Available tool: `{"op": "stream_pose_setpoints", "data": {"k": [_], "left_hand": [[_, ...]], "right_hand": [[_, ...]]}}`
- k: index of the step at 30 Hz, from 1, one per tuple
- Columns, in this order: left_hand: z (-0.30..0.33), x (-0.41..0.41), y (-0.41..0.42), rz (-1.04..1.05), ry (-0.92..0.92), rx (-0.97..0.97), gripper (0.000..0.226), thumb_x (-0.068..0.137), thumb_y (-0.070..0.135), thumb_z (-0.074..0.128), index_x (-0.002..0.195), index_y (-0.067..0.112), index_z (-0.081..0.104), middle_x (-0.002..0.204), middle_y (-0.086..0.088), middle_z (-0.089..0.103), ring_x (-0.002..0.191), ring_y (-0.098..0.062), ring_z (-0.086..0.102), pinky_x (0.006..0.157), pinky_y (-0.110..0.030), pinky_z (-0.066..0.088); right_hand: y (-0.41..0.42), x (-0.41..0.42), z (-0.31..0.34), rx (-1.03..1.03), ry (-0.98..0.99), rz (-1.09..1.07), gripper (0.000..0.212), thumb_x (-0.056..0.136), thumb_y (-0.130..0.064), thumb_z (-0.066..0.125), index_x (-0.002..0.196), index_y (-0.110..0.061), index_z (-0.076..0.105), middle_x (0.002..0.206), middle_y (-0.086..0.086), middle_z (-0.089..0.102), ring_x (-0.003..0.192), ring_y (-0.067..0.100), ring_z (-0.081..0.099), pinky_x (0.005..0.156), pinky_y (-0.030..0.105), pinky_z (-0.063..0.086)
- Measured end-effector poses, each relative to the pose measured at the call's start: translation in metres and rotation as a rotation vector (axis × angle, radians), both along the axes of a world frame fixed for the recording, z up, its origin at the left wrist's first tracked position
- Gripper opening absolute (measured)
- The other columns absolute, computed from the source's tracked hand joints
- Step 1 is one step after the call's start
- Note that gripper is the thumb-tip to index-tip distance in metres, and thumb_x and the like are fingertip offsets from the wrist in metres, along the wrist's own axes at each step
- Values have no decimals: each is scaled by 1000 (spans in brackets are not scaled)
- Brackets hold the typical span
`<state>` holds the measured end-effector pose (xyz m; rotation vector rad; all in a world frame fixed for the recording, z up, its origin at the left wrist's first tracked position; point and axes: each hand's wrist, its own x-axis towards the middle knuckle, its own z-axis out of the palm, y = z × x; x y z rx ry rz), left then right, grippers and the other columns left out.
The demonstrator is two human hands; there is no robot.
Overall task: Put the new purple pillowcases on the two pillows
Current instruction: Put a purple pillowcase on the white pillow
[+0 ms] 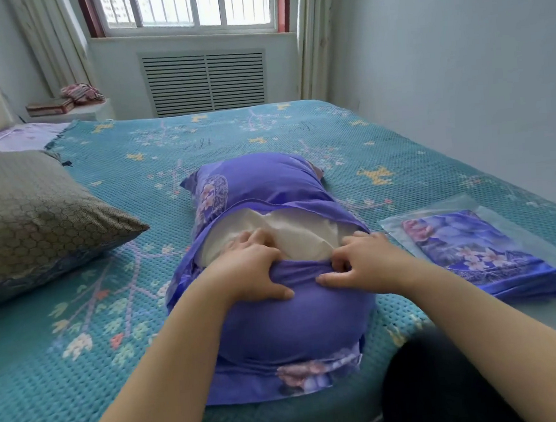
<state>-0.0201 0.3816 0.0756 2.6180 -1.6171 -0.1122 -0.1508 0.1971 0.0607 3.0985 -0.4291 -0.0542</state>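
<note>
First pillow: mid-bed in the purple pillowcase (278,310), a white pillow (300,239) strip showing at the gap
Left hand (255,272): fingers curled, gripping the gap's near edge
Right hand (360,264): fingertips pinching the same edge
Second pillow (31,220): left of the first, still brown-covered
Spare pillowcase (479,251): right of the first, folded in its bag
Progress: roughly half, first nearly closed
</note>
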Motion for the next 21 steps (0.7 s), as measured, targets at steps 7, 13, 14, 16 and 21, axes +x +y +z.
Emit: {"op": "stream_pose_setpoints", "data": {"k": [7, 13, 14, 16, 21], "left_hand": [[-13, 18, -8, 321, -52, -496, 7, 87, 14, 51, 93, 11, 54, 104, -14, 61, 97, -38, 58, 73, -39, 41], [-28, 31, -14, 471, -283, -770, 13, 77, 4, 54, 87, 10, 56, 112, -14, 54, 88, -39, 58, 59, -46, 50], [-29, 39, -12, 501, -306, -788, 16, 77, 5, 53, 90, 13, 57, 126, -13, 51, 102, -39, 54, 69, -47, 49], [-30, 51, -7, 526, -156, -778, 20, 83, 7, 48, 99, 18, 55, 137, -13, 46, 119, -40, 46, 87, -48, 44], [-27, 50, -4, 687, 82, -715, 19, 96, 22, 39, 109, 18, 52, 102, -25, 63, 95, -45, 57, 74, -42, 41]], "right_hand": [[29, 4, -14, 309, -484, 25, 56, 74, -46, 65, 122, -22, 47, 121, -2, 53, 118, 19, 44, 98, 31, 36], [26, 8, -14, 415, -675, -248, 76, 71, -67, 61, 127, -18, 47, 124, 7, 44, 122, 24, 37, 108, 32, 28], [25, 5, -18, 507, -737, -340, 81, 72, -63, 66, 132, -13, 42, 128, 10, 42, 125, 25, 36, 108, 33, 27], [19, -3, -33, 822, -729, -492, 106, 59, -75, 65, 136, -8, 37, 135, 12, 43, 127, 24, 40, 107, 34, 32], [20, -20, -68, 1534, -518, -547, 61, 79, -58, 63, 120, -12, 58, 113, 5, 66, 97, 21, 64, 71, 25, 50]]}}
